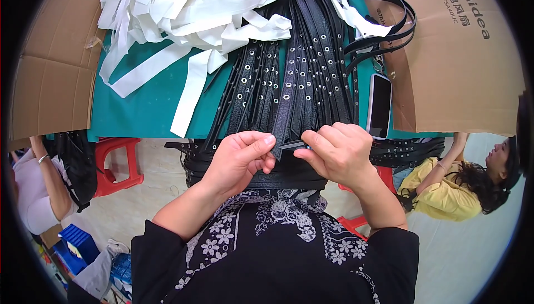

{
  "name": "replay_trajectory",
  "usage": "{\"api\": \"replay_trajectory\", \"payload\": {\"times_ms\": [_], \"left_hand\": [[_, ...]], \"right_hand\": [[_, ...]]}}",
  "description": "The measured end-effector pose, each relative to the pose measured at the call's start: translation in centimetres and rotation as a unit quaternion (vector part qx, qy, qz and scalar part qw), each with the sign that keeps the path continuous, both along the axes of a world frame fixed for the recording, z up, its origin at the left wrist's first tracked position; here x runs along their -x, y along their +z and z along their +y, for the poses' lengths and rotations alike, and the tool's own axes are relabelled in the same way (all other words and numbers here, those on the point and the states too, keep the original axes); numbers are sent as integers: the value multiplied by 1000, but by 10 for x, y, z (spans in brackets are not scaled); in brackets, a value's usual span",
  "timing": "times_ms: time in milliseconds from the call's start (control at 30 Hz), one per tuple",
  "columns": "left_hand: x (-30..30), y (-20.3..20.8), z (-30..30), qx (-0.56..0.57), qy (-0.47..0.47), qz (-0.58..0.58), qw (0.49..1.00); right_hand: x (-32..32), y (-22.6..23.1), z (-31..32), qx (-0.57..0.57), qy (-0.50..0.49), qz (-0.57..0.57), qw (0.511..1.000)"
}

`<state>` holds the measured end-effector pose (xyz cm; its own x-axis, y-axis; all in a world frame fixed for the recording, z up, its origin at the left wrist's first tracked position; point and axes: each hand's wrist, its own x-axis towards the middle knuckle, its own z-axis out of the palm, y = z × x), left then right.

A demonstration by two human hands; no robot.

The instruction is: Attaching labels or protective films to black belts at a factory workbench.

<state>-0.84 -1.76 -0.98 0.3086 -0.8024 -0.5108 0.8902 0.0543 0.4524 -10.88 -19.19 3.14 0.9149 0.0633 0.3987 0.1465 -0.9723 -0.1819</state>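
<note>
Many black belts (320,53) with rows of metal eyelets lie in a thick bundle, their ends hanging over the table's near edge. My left hand (245,151) pinches the pointed end of one black belt (282,129) between thumb and fingertips. In my right hand (340,149) is a pair of thread snips (292,145), mostly hidden by the fingers. Its pointed metal tip reaches left to the belt's end, next to my left fingertips. Whether the blades touch the belt, I cannot tell.
White fabric strips (189,9) are heaped on the green table (139,115). A phone (379,106) lies right of the belts. Cardboard (55,81) stands at both sides. More belts lie across my lap. Red stools (119,165) and people (445,187) are at both sides.
</note>
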Motion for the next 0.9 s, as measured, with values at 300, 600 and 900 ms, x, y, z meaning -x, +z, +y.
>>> {"api": "replay_trajectory", "payload": {"times_ms": [300,600,900], "left_hand": [[3,-4,-1,20,-10,23,999],[8,-2,-2,-33,47,-136,989],[10,-11,-6,-59,48,-268,961]], "right_hand": [[-11,-28,-1,-670,-147,157,711],[-10,-40,15,-491,-167,74,852],[2,-29,17,-424,-235,47,873]]}}
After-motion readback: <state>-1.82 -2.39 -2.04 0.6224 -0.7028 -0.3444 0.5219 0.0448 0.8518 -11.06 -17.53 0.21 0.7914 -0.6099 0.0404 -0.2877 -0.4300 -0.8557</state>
